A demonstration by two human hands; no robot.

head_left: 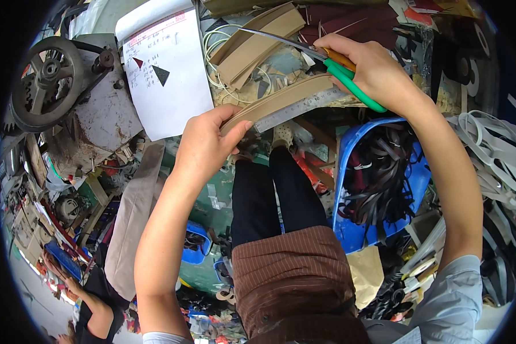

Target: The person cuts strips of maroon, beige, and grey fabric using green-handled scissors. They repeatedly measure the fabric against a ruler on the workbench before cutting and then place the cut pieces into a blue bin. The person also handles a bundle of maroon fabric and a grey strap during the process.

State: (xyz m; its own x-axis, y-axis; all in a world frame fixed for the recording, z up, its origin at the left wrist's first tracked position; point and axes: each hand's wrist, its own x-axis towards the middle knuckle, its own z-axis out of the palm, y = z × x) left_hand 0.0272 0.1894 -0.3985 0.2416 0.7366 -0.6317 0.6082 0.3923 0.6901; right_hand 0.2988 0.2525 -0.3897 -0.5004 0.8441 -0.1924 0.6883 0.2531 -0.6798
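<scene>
Upper centre, our left fingers [238, 133] pinch a long tan strip [281, 101], likely light, pliable, best end-held; right fingers [337, 43] clasp green-handled scissors [339, 72].

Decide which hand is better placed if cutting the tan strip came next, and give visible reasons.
Probably the right hand: it holds the scissors by their green and orange handles. The left hand seems better suited to steadying, since it grips the left end of the tan strip.
</scene>
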